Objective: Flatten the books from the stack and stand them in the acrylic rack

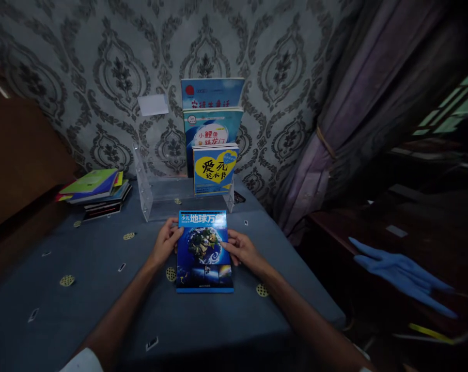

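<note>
A blue book with a globe on its cover (203, 248) is held between my two hands above the near middle of the table, its front facing me. My left hand (167, 238) grips its left edge, thumb on the cover and fingers behind. On the right edge, my right hand (242, 249) holds it in the same way. Just beyond stands a clear acrylic rack (144, 191). On the rack's right side books stand in steps: a yellow-heart book (216, 170) in front, a teal book (191, 134) behind it, and a taller blue book (213, 90) at the back.
A pile of books (94, 186) lies at the table's back left. Patterned wallpaper (121, 77) rises behind the blue tablecloth (113, 289). To the right hang a tied purple curtain (315, 165) and, lower down, a blue glove (400, 274) on a dark red surface.
</note>
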Motion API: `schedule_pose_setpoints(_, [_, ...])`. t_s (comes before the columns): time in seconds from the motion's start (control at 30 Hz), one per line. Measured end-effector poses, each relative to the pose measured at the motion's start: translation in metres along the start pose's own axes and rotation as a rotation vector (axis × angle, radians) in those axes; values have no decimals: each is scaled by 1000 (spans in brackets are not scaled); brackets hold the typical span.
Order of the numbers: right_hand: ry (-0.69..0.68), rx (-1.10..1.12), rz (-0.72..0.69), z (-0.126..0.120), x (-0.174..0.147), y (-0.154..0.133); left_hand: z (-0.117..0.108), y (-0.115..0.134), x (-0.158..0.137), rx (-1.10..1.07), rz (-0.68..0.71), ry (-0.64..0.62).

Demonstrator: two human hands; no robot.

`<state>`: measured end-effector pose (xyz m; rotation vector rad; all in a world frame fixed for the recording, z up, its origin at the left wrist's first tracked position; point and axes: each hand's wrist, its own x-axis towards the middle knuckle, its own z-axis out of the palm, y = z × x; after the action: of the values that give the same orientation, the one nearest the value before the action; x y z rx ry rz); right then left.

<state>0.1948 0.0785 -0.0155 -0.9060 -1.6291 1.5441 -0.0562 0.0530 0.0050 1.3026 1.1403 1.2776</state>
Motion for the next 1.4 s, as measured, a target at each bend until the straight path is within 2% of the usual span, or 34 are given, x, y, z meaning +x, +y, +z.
schedule_pose_setpoints(0.2, [101,-107,-224,2,1,-21,7,32,-8,151,241,70])
schedule_pose_setpoints(0.3, [162,-234,-335,4,-2,-30,5,34,-9,263,327,57])
schedule_pose_setpoints(0.5, [335,-365,-406,13,-7,-8,1,-7,-11,514,198,40])
schedule_pose_setpoints(0.63, [405,-445,-431,16,-7,6,1,-22,-13,609,188,29])
schedule_pose_setpoints(0.8, [440,-532,-415,14,-8,9,1,-19,-15,681,194,-13])
schedule_pose_setpoints(1.0, [471,-532,-424,9,-4,15,2,-19,-13,736,210,-36])
schedule_pose_setpoints(1.2, [490,-536,-390,6,0,19,6,-19,-11,880,161,-39])
schedule_pose_setpoints(1.4, [590,-623,-358,5,3,22,8,-8,-11,1007,105,-76])
